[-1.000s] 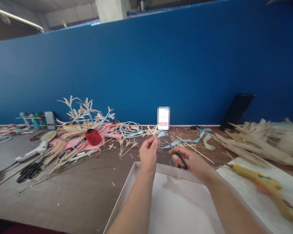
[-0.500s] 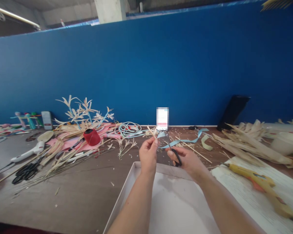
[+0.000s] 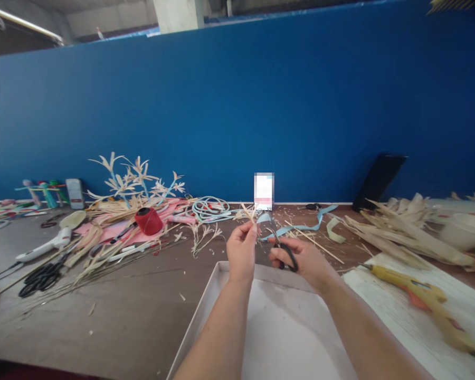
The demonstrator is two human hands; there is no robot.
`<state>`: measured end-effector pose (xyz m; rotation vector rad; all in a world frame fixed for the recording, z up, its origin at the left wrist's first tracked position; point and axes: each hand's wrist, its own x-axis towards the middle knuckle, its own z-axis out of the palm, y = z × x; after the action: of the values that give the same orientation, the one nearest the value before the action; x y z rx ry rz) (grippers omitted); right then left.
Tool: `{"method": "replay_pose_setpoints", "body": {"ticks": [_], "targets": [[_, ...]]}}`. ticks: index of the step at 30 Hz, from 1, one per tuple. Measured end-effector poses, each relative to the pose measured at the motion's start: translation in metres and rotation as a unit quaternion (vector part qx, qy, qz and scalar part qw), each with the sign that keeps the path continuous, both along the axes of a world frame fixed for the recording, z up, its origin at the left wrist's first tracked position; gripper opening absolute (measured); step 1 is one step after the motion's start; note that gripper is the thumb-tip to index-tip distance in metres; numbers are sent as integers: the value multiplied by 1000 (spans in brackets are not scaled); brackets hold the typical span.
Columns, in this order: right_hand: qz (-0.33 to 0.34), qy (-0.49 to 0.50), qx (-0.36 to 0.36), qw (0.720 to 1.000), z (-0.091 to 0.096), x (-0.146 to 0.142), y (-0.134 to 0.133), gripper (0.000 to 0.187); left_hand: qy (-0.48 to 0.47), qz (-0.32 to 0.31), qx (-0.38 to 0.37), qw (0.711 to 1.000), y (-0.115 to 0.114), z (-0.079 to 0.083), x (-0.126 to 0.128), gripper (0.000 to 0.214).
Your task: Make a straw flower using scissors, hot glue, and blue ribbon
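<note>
My left hand pinches a small straw-coloured piece of dried leaf, held up over the far edge of a shallow white tray. My right hand grips black-handled scissors, whose blades point up and left, close to the leaf piece. Both hands hover just above the tray's far rim.
A yellow glue gun lies on a white board at right, beside a heap of dried husks. Left: red thread spool, black scissors, white glue gun, straw flowers. A blue partition wall stands behind.
The scissors' blades have swung in toward the leaf piece and my right hand has shifted slightly left. My left hand has stayed almost still.
</note>
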<state>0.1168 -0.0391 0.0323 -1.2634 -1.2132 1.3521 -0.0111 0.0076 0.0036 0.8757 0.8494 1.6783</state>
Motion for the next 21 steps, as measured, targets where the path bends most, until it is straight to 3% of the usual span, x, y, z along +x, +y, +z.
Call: {"method": "replay_pose_setpoints", "body": {"ticks": [11, 21], "targets": [[-26, -48, 60, 997, 5, -4, -1, 36, -6, -17, 14, 1000, -4, 4, 0, 30], [-26, -47, 85, 995, 3, -8, 2, 34, -13, -28, 16, 999, -6, 3, 1, 31]]}}
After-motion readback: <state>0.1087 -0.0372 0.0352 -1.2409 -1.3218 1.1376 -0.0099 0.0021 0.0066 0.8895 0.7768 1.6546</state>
